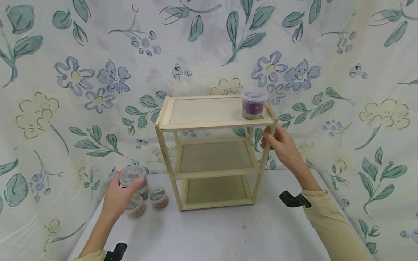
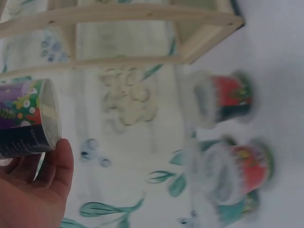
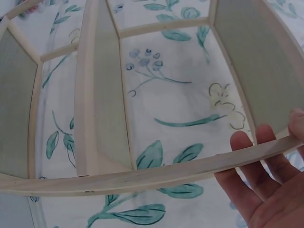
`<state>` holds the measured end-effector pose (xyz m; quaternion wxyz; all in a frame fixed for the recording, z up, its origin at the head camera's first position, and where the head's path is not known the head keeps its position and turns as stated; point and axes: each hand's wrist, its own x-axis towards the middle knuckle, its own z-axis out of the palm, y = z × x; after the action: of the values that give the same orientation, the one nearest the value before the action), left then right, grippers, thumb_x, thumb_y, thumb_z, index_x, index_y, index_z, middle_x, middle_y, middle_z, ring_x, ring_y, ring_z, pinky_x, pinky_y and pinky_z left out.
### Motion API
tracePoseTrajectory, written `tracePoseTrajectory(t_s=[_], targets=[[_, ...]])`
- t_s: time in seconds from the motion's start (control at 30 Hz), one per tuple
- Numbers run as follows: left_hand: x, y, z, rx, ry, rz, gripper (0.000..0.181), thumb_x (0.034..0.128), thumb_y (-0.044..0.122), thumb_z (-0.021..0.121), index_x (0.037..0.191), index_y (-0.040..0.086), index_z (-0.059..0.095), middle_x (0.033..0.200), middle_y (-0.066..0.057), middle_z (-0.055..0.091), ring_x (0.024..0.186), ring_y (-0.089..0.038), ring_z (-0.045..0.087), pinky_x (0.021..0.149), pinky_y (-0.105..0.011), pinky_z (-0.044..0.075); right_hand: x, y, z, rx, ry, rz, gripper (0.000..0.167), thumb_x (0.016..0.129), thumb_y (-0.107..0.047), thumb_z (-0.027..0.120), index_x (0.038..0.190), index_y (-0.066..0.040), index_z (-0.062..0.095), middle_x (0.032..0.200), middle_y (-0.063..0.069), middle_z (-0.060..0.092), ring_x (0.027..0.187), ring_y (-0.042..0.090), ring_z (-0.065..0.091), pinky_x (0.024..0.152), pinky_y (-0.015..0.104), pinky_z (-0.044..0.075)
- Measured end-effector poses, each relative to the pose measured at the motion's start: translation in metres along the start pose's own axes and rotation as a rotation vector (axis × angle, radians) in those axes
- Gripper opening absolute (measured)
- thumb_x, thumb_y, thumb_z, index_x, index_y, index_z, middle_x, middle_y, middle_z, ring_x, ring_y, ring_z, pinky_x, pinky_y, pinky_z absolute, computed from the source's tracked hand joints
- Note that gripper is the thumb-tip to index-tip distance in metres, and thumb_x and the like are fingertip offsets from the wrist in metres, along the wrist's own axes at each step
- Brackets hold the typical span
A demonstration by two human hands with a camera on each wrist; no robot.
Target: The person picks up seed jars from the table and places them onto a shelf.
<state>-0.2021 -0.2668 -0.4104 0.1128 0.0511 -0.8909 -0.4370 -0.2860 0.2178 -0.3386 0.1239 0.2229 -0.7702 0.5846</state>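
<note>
Counted: one three-tier wooden rack and five clear-lidded tubs; directions were taken from the head view, with the rack as dial centre. One purple tub stood upright on the rack's top shelf, towards one o'clock, near the shelf's end. Three tubs stood on the white table at eight o'clock, just beside the rack: one red tub nearest it, another red tub, and one teal tub. The fifth, a floral-labelled tub with purple and dark bands, was in the left hand, between eight and nine o'clock and raised off the table. That hand was partly spread, fingers and thumb bent round the tub's side. The right hand, at three o'clock, gripped the rack's near right post close below the top shelf, fingers on one side and thumb on the other. A black wristband sat at the right cuff. A floral cloth hung behind, at twelve o'clock. In the head view the left hand and its tub partly covered the tubs on the table.
</note>
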Motion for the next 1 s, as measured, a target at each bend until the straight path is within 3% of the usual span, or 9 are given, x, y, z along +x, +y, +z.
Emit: tracePoseTrajectory(t_s=[0.17,0.33,0.6,0.77,0.87,1.0], targets=[[0.016,0.028,-0.021,0.052,0.037,0.092,0.075,0.095,0.043,0.062,0.149,0.0,0.033,0.134,-0.029,0.051,0.118,-0.044,0.052,0.086,-0.043,0.05,-0.002,-0.001,0.002,0.007,-0.002,-0.01,0.02,0.104,-0.013,0.049,0.113,0.004,0.047,0.089,0.021,0.057,0.078,0.017,0.065,0.075,0.026,0.057],[0.034,0.063,-0.045,0.087,0.076,0.164,0.074,0.0935,0.044,0.063,0.147,0.0,0.037,0.13,-0.028,0.053,0.111,-0.038,0.053,0.074,-0.025,0.044,-0.003,-0.002,0.004,0.012,-0.001,-0.017,0.02,0.104,-0.012,0.049,0.113,0.006,0.047,0.088,0.021,0.056,0.076,0.015,0.065,0.076,0.025,0.057],[0.063,0.137,-0.081,0.097,0.121,0.259,0.077,0.0909,0.046,0.064,0.149,0.003,0.037,0.133,-0.027,0.052,0.11,-0.033,0.049,0.071,-0.021,0.039,-0.005,-0.003,0.005,0.003,0.005,-0.014,0.02,0.104,-0.011,0.048,0.114,0.006,0.046,0.089,0.022,0.056,0.077,0.016,0.065,0.077,0.025,0.057],[0.075,0.177,-0.085,0.103,0.119,0.291,0.078,0.0905,0.05,0.063,0.151,0.007,0.036,0.136,-0.022,0.052,0.112,-0.033,0.05,0.075,-0.026,0.042,-0.005,-0.004,0.006,-0.006,0.012,-0.006,0.022,0.104,-0.012,0.048,0.115,0.007,0.045,0.09,0.023,0.055,0.077,0.015,0.064,0.077,0.025,0.057],[0.081,0.195,-0.078,0.077,0.098,0.31,0.078,0.0902,0.05,0.062,0.151,0.009,0.036,0.137,-0.019,0.052,0.113,-0.032,0.05,0.081,-0.035,0.045,-0.004,-0.005,0.007,-0.01,0.021,0.004,0.023,0.104,-0.012,0.049,0.116,0.008,0.046,0.09,0.023,0.056,0.077,0.015,0.065,0.077,0.025,0.057],[0.087,0.215,-0.063,0.031,0.045,0.337,0.078,0.089,0.051,0.063,0.149,0.009,0.038,0.136,-0.016,0.053,0.112,-0.028,0.051,0.085,-0.039,0.046,-0.002,-0.005,0.009,-0.011,0.033,0.02,0.022,0.104,-0.012,0.049,0.116,0.006,0.046,0.09,0.022,0.056,0.078,0.019,0.065,0.078,0.025,0.057]])
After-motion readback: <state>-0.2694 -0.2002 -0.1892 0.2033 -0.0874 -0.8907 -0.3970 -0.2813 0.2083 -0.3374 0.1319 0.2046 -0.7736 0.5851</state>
